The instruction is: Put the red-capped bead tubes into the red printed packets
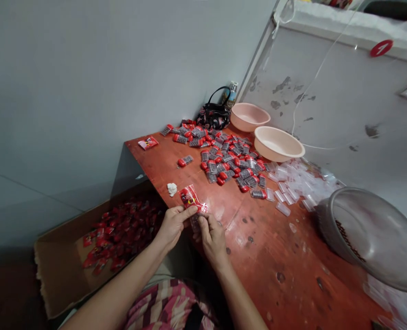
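Note:
Both hands meet at the near edge of the red table. My left hand (173, 225) pinches a shiny red printed packet (188, 196) between thumb and fingers. Just below it, my right hand (213, 237) grips a small clear plastic container (195, 223) with dark pellets inside. The container's top end is at the packet's lower edge; whether it is inside the opening I cannot tell. A crumpled white scrap (171, 189) lies close to the packet. Beyond, many red-capped containers with dark contents (224, 160) lie in a loose heap.
A cardboard box (57, 275) of red packets stands low at left. On the table (258, 261) are a flat red packet (148, 143), empty clear containers (292, 181), two pink basins (249, 117), a grey basin (330, 224) with dark pellets, and a black handbag (213, 115) by a bottle.

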Demonstrator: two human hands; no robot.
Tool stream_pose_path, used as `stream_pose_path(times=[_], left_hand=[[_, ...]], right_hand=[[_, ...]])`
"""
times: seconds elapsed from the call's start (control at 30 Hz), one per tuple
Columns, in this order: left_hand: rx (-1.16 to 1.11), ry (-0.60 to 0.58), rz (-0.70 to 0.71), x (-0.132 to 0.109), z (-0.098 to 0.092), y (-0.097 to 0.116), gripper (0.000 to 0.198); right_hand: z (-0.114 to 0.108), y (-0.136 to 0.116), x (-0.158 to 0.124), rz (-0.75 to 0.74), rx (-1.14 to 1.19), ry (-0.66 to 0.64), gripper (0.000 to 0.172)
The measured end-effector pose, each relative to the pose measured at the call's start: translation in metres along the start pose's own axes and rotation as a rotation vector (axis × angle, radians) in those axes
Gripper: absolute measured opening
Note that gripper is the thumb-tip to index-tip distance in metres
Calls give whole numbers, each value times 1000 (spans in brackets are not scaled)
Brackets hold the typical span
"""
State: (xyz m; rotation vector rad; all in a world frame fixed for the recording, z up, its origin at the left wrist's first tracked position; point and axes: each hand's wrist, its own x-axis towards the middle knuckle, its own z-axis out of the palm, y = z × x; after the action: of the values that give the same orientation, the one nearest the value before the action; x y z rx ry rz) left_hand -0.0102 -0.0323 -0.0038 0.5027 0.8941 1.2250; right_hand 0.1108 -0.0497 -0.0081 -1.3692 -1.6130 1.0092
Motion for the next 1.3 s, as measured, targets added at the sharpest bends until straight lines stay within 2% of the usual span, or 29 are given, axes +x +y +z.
stream_pose_path(times=[0.07,0.23,0.33,0.4,0.43,0.53,0.6,0.77,0.9,1.03,1.2,1.3], left_hand=[[-12,-56,-31,0,0,-1,22],[35,-60,4,1,-4,5,16],[105,-237,-83,-1,-6,11,27],[106,-286,-123,-2,-7,12,30],[96,-254,-114,-2,-7,11,27],[59,-63,-26,0,-6,4,17],[46,2,11,0,-3,-1,16],[70,-123,-29,-5,4,-4,23],[-15,-113,-11,-11,5,-3,19],[-105,-123,-10,-12,7,-4,22],[-41,-4,47,-9,8,-12,14],[-8,50,73,-11,7,-16,14]], right_hand=[[0,1,0,30,51,-33,24],[-3,0,0,-16,33,-25,22],[-3,-1,0,102,255,-111,27],[-2,-2,0,136,314,-126,29],[-2,-3,-1,112,268,-100,28],[-3,-5,-2,-41,0,53,22],[-5,-4,-2,-62,-47,83,21],[-3,2,-3,139,279,8,26],[1,1,-5,137,313,73,24],[0,-2,-5,171,324,43,25],[-2,0,-6,56,113,147,21],[-1,4,-6,90,171,152,22]])
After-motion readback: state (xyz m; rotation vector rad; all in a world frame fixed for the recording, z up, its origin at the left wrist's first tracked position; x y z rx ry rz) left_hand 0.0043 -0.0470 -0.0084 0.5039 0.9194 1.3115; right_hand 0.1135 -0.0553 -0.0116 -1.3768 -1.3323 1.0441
